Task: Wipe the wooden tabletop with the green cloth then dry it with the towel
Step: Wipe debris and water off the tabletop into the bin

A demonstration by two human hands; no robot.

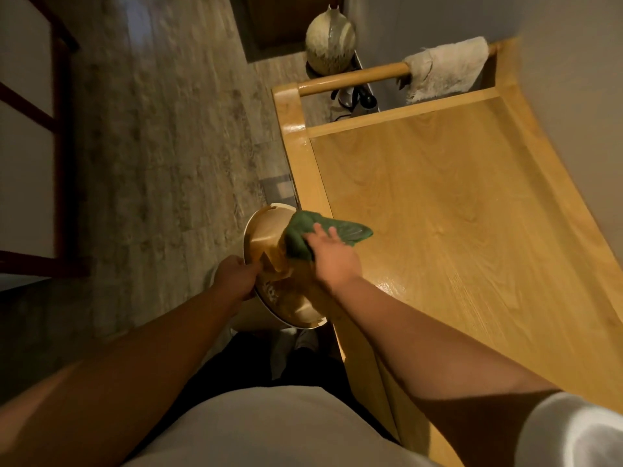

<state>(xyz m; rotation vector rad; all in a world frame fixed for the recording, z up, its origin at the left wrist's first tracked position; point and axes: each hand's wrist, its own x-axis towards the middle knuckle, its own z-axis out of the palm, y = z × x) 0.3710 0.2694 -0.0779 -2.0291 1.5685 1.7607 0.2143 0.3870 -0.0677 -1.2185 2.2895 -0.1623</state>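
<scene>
The person's pale shirt (pixel 263 429) fills the bottom of the view, both bare arms reaching out from it. The right hand (pixel 332 256) rests on the green cloth (pixel 305 235), fingers fairly straight and spread over it; whether the thumb is tucked under a fold cannot be told. The cloth lies partly on the tabletop (pixel 448 203) at its near-left edge, and its bunched end hangs off the edge, over the bowl (pixel 266 227). Just left of that hold, the left hand (pixel 236 276) curls round the bowl's rim and keeps it tilted beside the table, apart from the wood. Brownish liquid, or only a reflection, shows inside the bowl; it is hard to tell which.

Far beyond the right hand, at the other end of the table, the towel (pixel 445 70) hangs over a wooden rail (pixel 354 78). A round vase (pixel 330 37) stands past that on the floor side.

The wiping seems barely begun; a wet sheen shows just behind the right wrist.

Risks from here: the bowl is tipped steeply and gripped at one point of its rim, so any contents could slop onto the floor or table edge. A dripping cloth would leave pooled water on the wood. A flat, loose hold may let the cloth slide off the edge under a hard push.
</scene>
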